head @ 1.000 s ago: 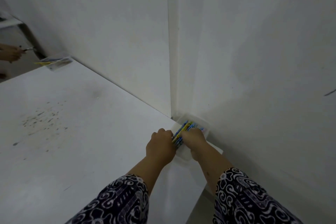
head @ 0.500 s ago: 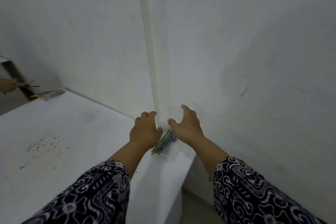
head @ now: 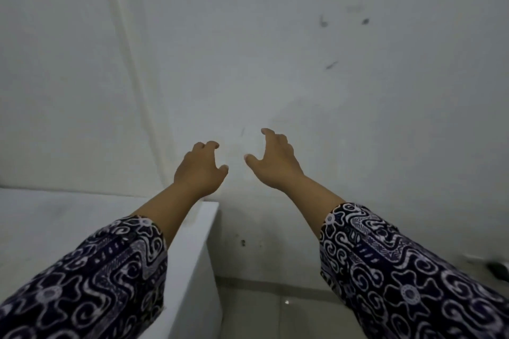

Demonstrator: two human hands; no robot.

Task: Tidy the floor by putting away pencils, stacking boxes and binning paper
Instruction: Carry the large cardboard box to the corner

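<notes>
Floor (head: 289, 308) shows below the white table (head: 201, 256); above its corner, left hand (head: 199, 170) and right hand (head: 275, 162) hang spread apart, holding nothing.

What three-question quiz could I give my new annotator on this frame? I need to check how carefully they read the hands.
1. True or false: the left hand holds pencils.
2. Which forearm crosses the white table: A left, B right?
3. Fill in: behind the right hand is a white ____.

Key: 1 false, it is empty with fingers curled. 2 A. 3 wall.
</notes>
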